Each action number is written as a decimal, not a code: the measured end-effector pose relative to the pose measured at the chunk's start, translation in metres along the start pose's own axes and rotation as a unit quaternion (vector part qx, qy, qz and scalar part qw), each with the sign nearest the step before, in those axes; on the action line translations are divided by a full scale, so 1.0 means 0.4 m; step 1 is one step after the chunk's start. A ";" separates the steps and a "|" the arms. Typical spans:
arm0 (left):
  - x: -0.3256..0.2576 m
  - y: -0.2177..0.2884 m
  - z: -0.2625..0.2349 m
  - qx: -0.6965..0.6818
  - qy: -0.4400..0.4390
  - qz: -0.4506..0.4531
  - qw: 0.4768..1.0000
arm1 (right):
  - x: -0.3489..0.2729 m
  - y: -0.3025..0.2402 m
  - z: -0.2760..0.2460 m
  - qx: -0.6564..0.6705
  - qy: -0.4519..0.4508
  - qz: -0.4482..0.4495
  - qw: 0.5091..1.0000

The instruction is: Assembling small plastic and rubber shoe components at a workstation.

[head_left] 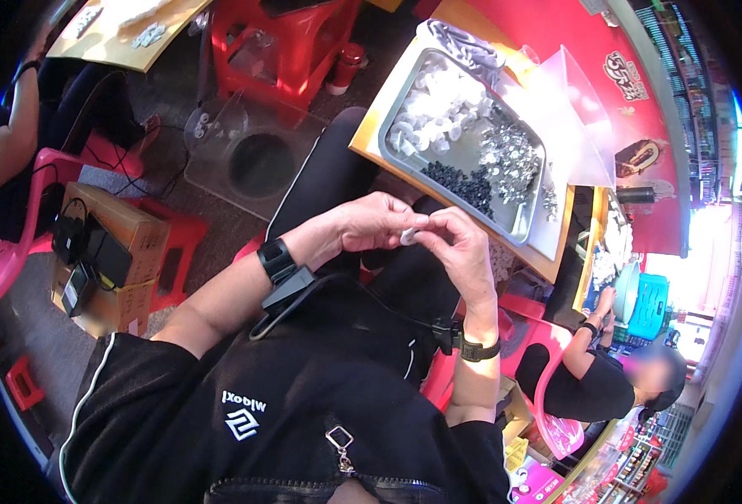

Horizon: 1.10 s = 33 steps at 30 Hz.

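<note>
A small white plastic piece point(407, 237) sits between the fingertips of my two hands, just off the table's near edge. My left hand point(375, 223) is closed in a pinch at the piece, thumb and forefinger together. From the other side my right hand point(465, 252) pinches at the same piece; the fingers partly cover it. Beyond them lies a metal tray point(448, 151) with three heaps: white plastic pieces point(438, 99), small black pieces point(465, 188) and shiny silvery pieces point(510, 160).
The tray rests on a wooden-edged table point(375, 126) beside a grey cloth point(462, 44). Left of my knee is a translucent bin point(211, 164); red stools point(278, 50) stand behind it. A cardboard box point(140, 235) is at left. Another person point(589, 378) sits at right, one more at far left.
</note>
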<state>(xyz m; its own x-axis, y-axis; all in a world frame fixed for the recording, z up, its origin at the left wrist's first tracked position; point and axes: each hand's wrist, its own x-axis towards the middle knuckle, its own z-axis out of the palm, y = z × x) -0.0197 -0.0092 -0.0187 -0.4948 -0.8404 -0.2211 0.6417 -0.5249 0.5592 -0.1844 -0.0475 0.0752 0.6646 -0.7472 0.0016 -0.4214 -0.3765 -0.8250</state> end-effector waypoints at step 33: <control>-0.011 0.038 0.014 -0.076 -0.016 0.029 0.997 | 0.270 0.108 -0.620 0.230 0.306 0.048 0.923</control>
<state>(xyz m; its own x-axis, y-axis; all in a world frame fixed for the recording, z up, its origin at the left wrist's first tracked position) -0.0112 -0.0129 -0.0046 -0.4719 -0.8661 -0.1646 0.7497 -0.4925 0.4420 -0.2839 -0.2803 0.1800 0.1061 -0.9874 0.1175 -0.0603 -0.1243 -0.9904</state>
